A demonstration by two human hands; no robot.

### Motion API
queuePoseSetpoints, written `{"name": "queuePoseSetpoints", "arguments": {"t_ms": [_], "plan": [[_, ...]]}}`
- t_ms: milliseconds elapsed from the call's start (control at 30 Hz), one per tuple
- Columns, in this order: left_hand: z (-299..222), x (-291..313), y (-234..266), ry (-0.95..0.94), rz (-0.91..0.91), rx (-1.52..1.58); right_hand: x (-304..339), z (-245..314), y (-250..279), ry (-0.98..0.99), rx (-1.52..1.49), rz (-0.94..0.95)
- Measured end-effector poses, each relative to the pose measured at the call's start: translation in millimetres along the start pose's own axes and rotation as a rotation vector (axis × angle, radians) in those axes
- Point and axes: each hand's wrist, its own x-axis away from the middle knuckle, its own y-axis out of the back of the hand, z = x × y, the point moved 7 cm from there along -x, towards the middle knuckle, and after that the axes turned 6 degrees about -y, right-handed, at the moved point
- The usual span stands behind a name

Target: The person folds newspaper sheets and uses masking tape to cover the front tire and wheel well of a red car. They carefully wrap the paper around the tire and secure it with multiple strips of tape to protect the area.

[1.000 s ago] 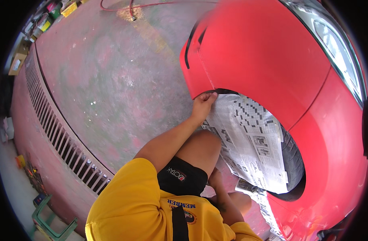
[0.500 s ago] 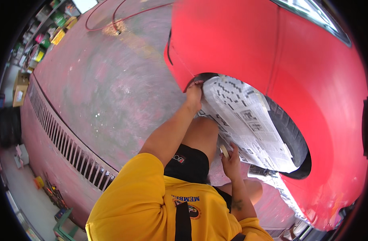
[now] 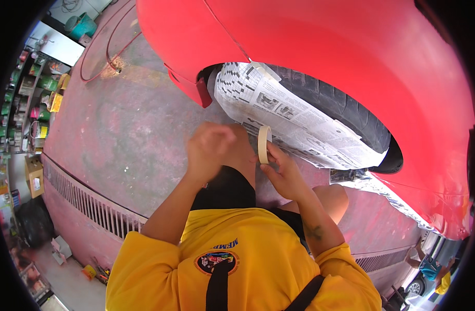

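Between the thumb and fingers of my right hand (image 3: pixel 280 173) is a roll of cream masking tape (image 3: pixel 263 150), held upright over my lap. To its left, my left hand (image 3: pixel 209 150) is raised above my thigh and smeared by motion; its fingers look bent, but whether they grip anything is unclear. Ahead of both hands, printed newspaper (image 3: pixel 305 127) covers the outer side of a car wheel. The black tyre tread (image 3: pixel 333 103) shows above the paper, inside the wheel arch of a red car body (image 3: pixel 320 46). A strip of tape (image 3: pixel 266 71) sits at the paper's upper edge.
A slotted floor grate (image 3: pixel 92 199) runs along the left. A dark red hose (image 3: pixel 109 52) curls on the stained floor (image 3: pixel 144 119). Shelves with cans (image 3: pixel 46 83) and a cardboard box (image 3: pixel 34 176) line the left side. More paper (image 3: pixel 393 194) hangs along the car's lower edge.
My left hand has come away from the newspaper at the wheel, back toward me. My right hand has lifted the tape roll up and left. The view has shifted, with the wheel now farther ahead.
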Motion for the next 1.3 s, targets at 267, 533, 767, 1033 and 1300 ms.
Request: {"name": "queuePoseSetpoints", "arguments": {"t_ms": [267,533,767,1033,1300], "plan": [[-69,1,-42,-0.335,0.281,-0.248,17,7,2,0.173,0.449,-0.104],[-41,27,-70,-0.097,0.381,0.128,42,-16,4,0.089,0.526,-0.089],[-47,30,-54,-0.336,0.197,0.038,48,3,13,0.235,0.569,-0.073],[18,56,-80,0.459,0.250,0.629,30,-6,22,0.088,0.623,-0.496],[26,44,-42,0.059,-0.076,0.143,0,-72,57,-0.301,0.500,-0.811]]}}
